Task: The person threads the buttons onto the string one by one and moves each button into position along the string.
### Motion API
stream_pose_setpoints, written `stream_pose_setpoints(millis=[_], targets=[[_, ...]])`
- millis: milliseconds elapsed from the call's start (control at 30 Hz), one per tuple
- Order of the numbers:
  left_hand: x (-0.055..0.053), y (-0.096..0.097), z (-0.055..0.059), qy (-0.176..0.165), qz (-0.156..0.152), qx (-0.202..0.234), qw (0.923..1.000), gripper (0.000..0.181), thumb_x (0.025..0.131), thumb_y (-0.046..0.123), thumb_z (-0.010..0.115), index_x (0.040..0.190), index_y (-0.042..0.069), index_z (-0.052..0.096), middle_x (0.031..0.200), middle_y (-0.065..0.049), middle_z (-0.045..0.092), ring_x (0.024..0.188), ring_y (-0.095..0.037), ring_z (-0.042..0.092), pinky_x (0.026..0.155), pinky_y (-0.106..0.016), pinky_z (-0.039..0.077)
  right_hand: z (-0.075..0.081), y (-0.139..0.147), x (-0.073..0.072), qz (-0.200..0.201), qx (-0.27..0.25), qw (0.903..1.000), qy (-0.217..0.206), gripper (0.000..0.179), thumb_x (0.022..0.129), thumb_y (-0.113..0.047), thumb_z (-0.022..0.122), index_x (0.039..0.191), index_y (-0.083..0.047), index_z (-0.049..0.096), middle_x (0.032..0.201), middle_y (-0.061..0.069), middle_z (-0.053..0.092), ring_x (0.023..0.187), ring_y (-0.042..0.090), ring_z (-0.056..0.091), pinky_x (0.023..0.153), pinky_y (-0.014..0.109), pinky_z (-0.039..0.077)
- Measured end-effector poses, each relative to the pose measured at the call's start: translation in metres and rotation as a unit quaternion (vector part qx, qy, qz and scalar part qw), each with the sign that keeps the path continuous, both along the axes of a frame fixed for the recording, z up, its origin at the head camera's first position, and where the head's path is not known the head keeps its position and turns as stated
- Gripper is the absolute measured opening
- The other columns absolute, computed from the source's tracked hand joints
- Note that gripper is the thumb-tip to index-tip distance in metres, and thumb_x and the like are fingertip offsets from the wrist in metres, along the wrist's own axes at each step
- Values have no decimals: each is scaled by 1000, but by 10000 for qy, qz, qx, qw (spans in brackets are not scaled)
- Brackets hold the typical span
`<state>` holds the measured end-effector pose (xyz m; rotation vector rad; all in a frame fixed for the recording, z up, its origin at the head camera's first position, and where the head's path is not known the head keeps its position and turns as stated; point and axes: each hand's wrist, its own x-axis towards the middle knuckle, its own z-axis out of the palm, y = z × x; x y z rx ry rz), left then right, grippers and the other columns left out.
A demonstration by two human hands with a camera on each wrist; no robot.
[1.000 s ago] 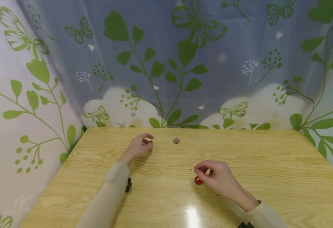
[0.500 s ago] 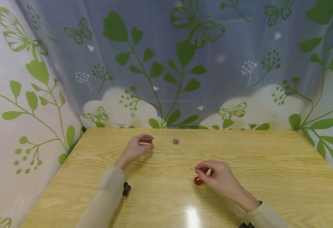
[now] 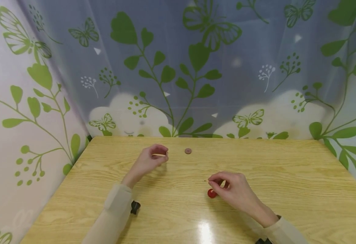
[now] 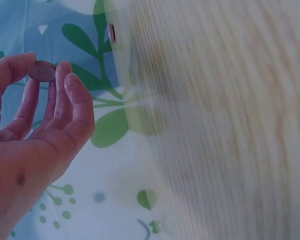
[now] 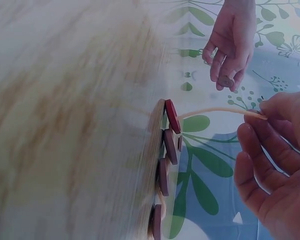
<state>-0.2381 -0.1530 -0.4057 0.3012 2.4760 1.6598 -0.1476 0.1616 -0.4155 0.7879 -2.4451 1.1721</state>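
Observation:
In the left wrist view, my left hand [image 4: 45, 125] pinches a brown four-hole button [image 4: 42, 72] between thumb and fingertips, above the table's far left part. The head view shows this left hand [image 3: 147, 162] with the button nearly edge-on. My right hand [image 3: 231, 188] pinches a pale cord [image 5: 215, 109] near its end; a small dark tip [image 3: 205, 181] sticks out past the fingers. From the fingers the cord runs to a red button [image 3: 211, 193], partly covered by the hand. Past it in the right wrist view are several brown buttons [image 5: 163, 177] in a row.
Another brown button [image 3: 188, 151] lies alone near the back edge of the wooden table [image 3: 266, 162]. A curtain [image 3: 242, 74] printed with leaves and butterflies hangs right behind that edge. A similar cloth [image 3: 1, 145] stands along the left side.
My left hand has shifted slightly right, and its button now shows more clearly between the fingertips. The right hand, cord and red button stay nearly still.

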Motion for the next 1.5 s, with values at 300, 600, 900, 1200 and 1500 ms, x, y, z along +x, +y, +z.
stream_pose_setpoints(millis=[300, 600, 900, 1200, 1500], targets=[[14, 8, 4, 48, -369, 324, 9988, 36, 95, 8, 69, 129, 1, 60, 133, -25, 62, 109, -23, 70, 92, -34, 58, 0, 0, 0, 58, -37, 9999, 142, 14, 88, -2, 77, 92, -15, 78, 84, -8, 77, 66, -6, 59, 55, 20, 52], [26, 19, 9, -44, -779, 549, 9954, 32, 96, 10, 70, 125, 3, 60, 131, -24, 61, 111, -23, 70, 95, -34, 58, 0, -1, 0, 70, -48, 9996, 274, 17, 87, -2, 78, 91, -18, 78, 84, -8, 77, 66, -7, 59, 55, 20, 51], [36, 31, 15, -255, -1213, 731, 9896, 31, 96, 11, 71, 124, 4, 59, 128, -23, 62, 115, -26, 69, 95, -35, 59, 1, -3, 0, 137, -104, 9990, 424, 18, 86, 0, 78, 91, -18, 77, 82, -7, 77, 65, -7, 60, 54, 20, 52], [47, 41, 15, -359, -1690, 933, 9805, 30, 97, 5, 68, 125, -1, 58, 129, -27, 59, 118, -37, 68, 96, -36, 59, 0, -4, 0, 330, -248, 9983, 411, 18, 87, 1, 77, 91, -16, 77, 82, -5, 76, 63, -6, 61, 53, 17, 51], [56, 47, 15, -513, -2003, 994, 9733, 29, 98, 4, 66, 126, 1, 57, 133, -28, 57, 116, -25, 70, 96, -34, 58, 1, -4, 1, 396, -231, 9984, 340, 18, 89, 0, 76, 94, -17, 76, 83, -4, 76, 63, -5, 62, 53, 20, 52]])
